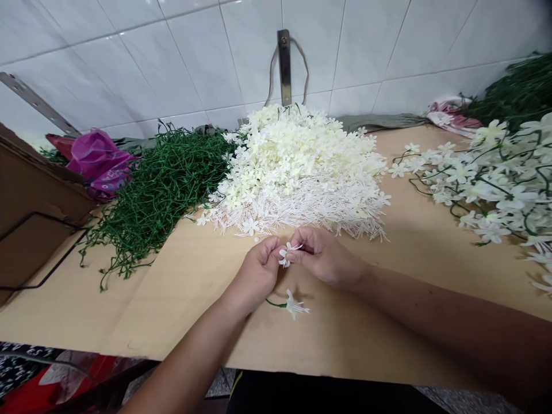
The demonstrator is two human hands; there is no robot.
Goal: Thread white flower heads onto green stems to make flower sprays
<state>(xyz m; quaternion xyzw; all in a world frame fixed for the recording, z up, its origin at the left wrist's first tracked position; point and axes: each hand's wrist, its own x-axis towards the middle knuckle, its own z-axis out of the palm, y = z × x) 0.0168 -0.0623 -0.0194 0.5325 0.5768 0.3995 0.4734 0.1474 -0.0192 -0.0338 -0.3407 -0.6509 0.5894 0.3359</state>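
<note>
My left hand [260,270] and my right hand [325,257] meet over the cardboard-coloured tabletop, fingers closed. Between their fingertips is a small white artificial flower [285,255], its petals facing left and down. From under my left hand a green plastic stem [276,303] curves out, ending in another white flower [295,305] with thin white strands. Most of that stem is hidden by the left palm, which appears closed round it. Just beyond my hands lies a big heap of cream-white flower heads [297,155] with pale thin strands [319,204] along its near side.
Left of the heap is a tangle of green plastic stems [159,184], with a purple bag [97,161] and a cardboard box [34,195] farther left. Flowers on stems [495,178] pile up at right. A metal bracket [284,66] is fixed to the tiled wall [366,40].
</note>
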